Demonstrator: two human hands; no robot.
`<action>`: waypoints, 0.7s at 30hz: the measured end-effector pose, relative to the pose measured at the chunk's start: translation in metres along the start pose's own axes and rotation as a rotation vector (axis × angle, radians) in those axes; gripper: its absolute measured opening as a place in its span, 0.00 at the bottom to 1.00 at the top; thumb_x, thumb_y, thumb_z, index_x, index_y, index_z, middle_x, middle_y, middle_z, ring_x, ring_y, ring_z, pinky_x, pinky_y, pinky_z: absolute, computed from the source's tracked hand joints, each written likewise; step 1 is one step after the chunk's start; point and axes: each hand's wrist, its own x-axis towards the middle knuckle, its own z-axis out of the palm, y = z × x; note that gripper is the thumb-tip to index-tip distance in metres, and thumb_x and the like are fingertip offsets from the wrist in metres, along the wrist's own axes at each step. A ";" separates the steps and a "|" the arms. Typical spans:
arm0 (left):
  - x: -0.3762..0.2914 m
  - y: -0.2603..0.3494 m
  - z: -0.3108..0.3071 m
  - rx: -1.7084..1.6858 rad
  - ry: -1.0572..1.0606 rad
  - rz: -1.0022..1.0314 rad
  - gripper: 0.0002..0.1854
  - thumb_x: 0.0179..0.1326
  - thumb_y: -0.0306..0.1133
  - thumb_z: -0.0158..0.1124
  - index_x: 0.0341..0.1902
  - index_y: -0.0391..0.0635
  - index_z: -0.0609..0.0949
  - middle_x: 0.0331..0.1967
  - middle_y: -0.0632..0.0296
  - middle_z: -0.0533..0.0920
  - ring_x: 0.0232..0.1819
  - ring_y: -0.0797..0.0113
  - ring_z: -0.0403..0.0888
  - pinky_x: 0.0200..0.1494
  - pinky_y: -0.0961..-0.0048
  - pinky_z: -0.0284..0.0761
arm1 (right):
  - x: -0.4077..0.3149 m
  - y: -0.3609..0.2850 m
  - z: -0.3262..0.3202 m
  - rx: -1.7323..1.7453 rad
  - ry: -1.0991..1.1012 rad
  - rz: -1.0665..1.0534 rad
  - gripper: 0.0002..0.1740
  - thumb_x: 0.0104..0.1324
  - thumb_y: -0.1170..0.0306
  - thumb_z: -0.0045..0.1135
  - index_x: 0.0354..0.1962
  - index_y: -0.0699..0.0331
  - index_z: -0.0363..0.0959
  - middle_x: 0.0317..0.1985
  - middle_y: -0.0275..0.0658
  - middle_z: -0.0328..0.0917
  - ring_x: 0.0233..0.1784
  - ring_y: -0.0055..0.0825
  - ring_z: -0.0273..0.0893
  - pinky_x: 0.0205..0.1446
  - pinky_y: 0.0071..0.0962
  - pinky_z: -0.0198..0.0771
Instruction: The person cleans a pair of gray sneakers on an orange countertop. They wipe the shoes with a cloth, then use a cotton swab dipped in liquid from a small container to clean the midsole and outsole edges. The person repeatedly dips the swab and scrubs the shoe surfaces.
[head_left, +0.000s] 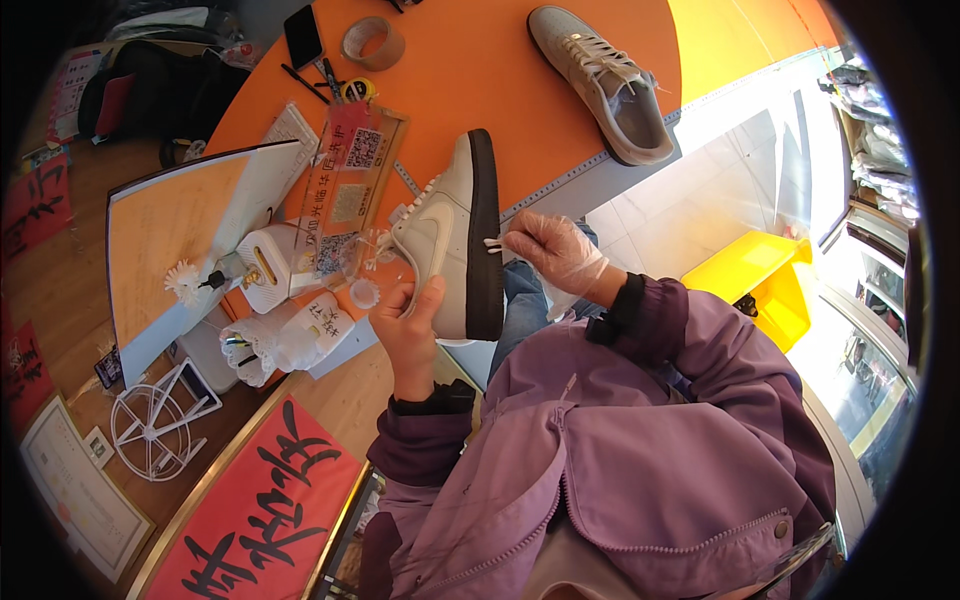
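A light grey leather sneaker (442, 225) with a cream swoosh and black rubber sole is tipped on its side above the table's near edge. My left hand (409, 322), bare, grips it at the heel collar, thumb on the outer side. In a clear thin glove, my right hand (555, 247) pinches cotton swabs (493, 244), their white tips at the dark sole edge; whether they touch it I cannot tell. The matching sneaker (600, 82) stands upright on the orange table (480, 67), white laces on top.
Tape roll (373, 43), phone (303, 37) and tape measure (358, 90) lie at the back left. Closer on that side are a clear sign with printed codes (345, 187), a white tissue box (266, 266) and a monitor (180, 247). A yellow bin (750, 277) stands right.
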 end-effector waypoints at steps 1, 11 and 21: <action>-0.001 0.000 0.000 0.010 -0.001 -0.005 0.13 0.56 0.31 0.74 0.23 0.37 0.80 0.19 0.74 0.72 0.20 0.85 0.63 0.23 0.81 0.54 | 0.004 -0.001 0.003 -0.042 0.024 0.065 0.12 0.72 0.66 0.54 0.32 0.67 0.72 0.24 0.45 0.70 0.27 0.35 0.68 0.33 0.33 0.65; -0.001 -0.002 -0.004 0.035 -0.012 -0.001 0.11 0.58 0.32 0.71 0.27 0.36 0.83 0.22 0.71 0.78 0.24 0.83 0.68 0.30 0.82 0.60 | 0.033 -0.012 0.010 -0.168 0.173 0.043 0.12 0.68 0.67 0.57 0.28 0.67 0.73 0.22 0.52 0.73 0.28 0.52 0.74 0.31 0.41 0.67; 0.001 -0.006 -0.001 0.024 0.031 0.044 0.14 0.57 0.31 0.73 0.21 0.37 0.79 0.18 0.76 0.72 0.21 0.85 0.62 0.25 0.81 0.53 | 0.038 -0.010 0.005 -0.289 0.267 -0.062 0.13 0.67 0.69 0.58 0.25 0.67 0.72 0.20 0.50 0.72 0.26 0.51 0.73 0.30 0.42 0.66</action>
